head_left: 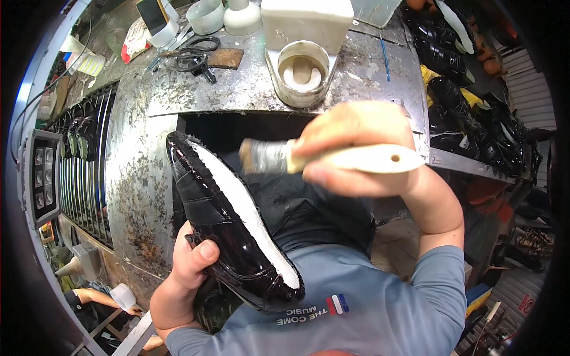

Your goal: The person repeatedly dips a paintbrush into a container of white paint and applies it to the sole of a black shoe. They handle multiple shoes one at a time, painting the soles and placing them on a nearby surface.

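Note:
A shiny black shoe (231, 237) is tilted in my left hand (196, 255), its long white underside turned up and towards the right. My left thumb lies over the shoe's side, and the other fingers are mostly hidden behind it. My right hand (362, 142) grips a flat paintbrush (368, 159) by its pale wooden handle. The brush's bristles point left, just beyond the upper part of the white strip, apparently apart from it; they are slightly blurred. Past my right hand, on the metal bench, stands a round pot (303, 68) with whitish liquid inside.
Scissors (199, 56) and a brown block (225, 58) lie on the stained metal bench (142, 196). White containers (205, 16) stand at the back. Black shoes (457, 107) are piled at right; others hang on a rack (83, 127) at left. Another person's arm (98, 296) shows lower left.

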Demonstrator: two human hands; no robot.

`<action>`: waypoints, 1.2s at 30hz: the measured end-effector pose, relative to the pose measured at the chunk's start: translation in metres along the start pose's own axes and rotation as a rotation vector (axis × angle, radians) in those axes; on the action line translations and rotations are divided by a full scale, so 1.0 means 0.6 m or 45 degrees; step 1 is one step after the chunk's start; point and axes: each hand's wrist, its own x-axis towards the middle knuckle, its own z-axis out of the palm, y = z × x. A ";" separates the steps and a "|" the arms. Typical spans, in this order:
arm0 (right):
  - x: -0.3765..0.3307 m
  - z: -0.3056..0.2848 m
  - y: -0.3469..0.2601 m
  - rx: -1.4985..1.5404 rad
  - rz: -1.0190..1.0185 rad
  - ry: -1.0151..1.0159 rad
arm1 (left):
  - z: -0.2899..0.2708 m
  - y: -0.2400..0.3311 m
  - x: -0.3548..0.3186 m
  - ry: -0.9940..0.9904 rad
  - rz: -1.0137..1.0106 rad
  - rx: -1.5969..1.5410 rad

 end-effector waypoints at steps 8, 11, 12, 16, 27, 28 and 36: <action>0.009 0.040 -0.031 0.202 -0.058 0.044 | 0.012 0.006 0.000 -0.052 -0.038 0.026; 0.002 0.042 -0.035 0.252 -0.012 0.003 | 0.015 0.007 -0.001 -0.025 -0.043 0.003; -0.001 0.043 -0.037 0.273 0.002 -0.012 | 0.015 0.006 -0.002 -0.003 -0.045 -0.010; -0.012 0.042 -0.048 0.377 0.043 -0.106 | 0.005 0.001 -0.002 0.066 0.015 0.018; -0.014 0.032 -0.070 0.531 0.160 -0.286 | -0.015 -0.015 0.005 0.146 0.073 -0.005; -0.013 0.031 -0.072 0.534 0.164 -0.296 | -0.015 -0.018 0.007 0.158 0.068 -0.027; 0.000 0.006 -0.081 0.607 0.159 -0.375 | -0.052 -0.081 0.028 -0.091 0.079 -0.724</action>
